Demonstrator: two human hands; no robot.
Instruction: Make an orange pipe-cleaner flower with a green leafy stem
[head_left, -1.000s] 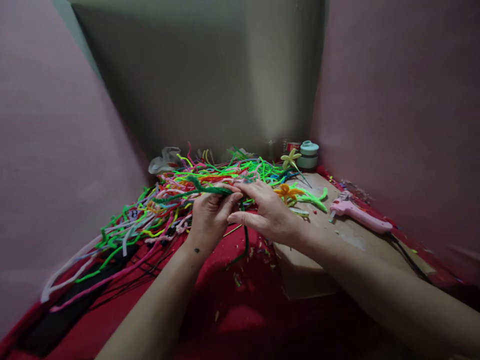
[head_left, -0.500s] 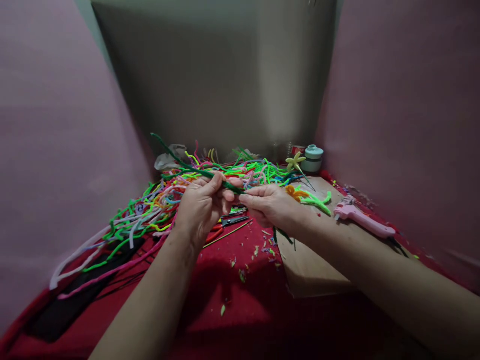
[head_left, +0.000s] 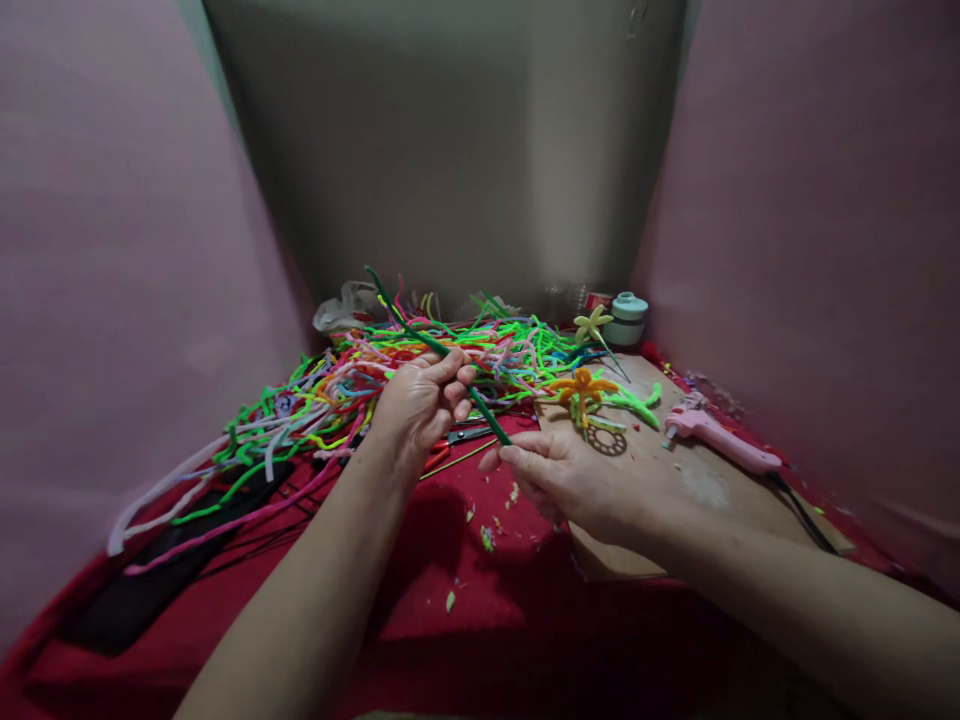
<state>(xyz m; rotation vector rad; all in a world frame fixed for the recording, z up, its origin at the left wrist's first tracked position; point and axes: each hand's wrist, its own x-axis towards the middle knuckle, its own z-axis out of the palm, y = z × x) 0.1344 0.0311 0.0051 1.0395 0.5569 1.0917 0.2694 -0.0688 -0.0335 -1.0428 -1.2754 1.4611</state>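
A dark green pipe cleaner (head_left: 420,335) runs slanted from upper left down to the right, held by both hands. My left hand (head_left: 420,405) is closed around its middle, above a big tangled pile of coloured pipe cleaners (head_left: 337,390). My right hand (head_left: 559,475) pinches its lower end over the red cloth (head_left: 480,610). Scissors (head_left: 461,437) lie on the cloth just below my left hand.
A cardboard sheet (head_left: 697,480) at right carries an orange pipe-cleaner flower (head_left: 581,386), light green pieces (head_left: 634,403) and a pink glue gun (head_left: 716,438) with its cord. A pale flower (head_left: 592,323) and a small round jar (head_left: 626,318) stand at the back. Pink walls close both sides.
My right hand has slid down and toward me along the dark green pipe cleaner, stretching it straighter. The far tip has risen above the pile. My left hand stayed near the pile.
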